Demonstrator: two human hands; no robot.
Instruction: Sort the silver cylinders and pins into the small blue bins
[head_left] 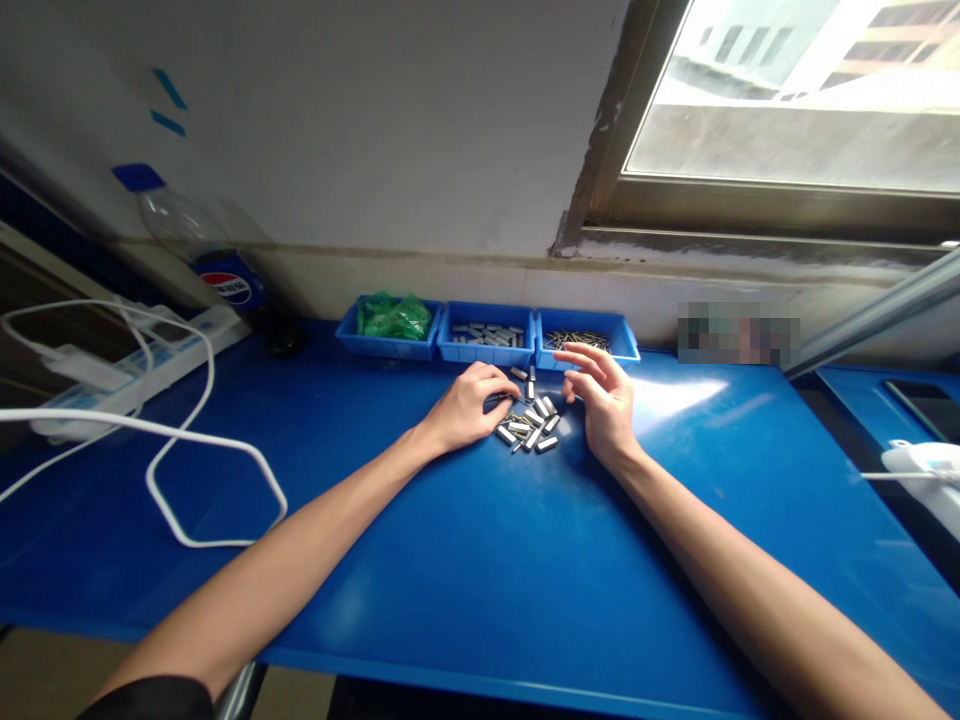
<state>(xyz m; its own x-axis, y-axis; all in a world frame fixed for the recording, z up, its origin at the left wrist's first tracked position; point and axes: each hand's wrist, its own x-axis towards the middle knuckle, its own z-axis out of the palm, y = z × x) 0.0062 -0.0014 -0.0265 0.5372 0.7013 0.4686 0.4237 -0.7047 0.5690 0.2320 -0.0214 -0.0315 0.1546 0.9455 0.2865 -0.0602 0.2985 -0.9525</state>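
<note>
A small heap of short silver metal pieces [534,422] lies on the blue table [480,580] between my hands. My left hand [469,405] rests on the table at the heap's left edge, fingers curled down with the tips against the pieces; whether anything is pinched there is hidden. My right hand [604,395] hovers just right of the heap, fingers apart and slightly bent, holding nothing.
Three blue bins stand at the back wall: one with green bags [391,318], one with silver pieces [487,335], one with thin pins [581,340]. A white power strip [135,365] and looping cable [187,470] lie left, beside a plastic bottle [202,245].
</note>
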